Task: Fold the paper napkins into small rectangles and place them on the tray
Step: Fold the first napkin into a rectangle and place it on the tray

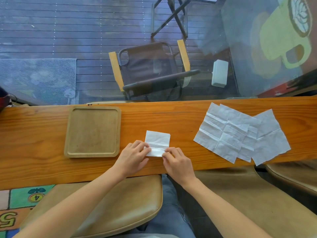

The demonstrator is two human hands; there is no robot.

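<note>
A white paper napkin (157, 140), folded to a small square, lies on the wooden counter (180, 121) in front of me. My left hand (133, 156) pinches its near left corner. My right hand (176, 161) pinches its near right corner, and the near edge is lifted a little. A square wooden tray (67, 134) with nothing in it sits to the left of the napkin. Three unfolded napkins (228, 133) lie overlapping on the counter at the right.
The counter runs along a glass window; behind the glass stand a folding chair (151, 69) and a white box (219, 73). Tan cushioned seats (120, 203) sit below the counter's near edge. The rightmost unfolded napkin overhangs that edge.
</note>
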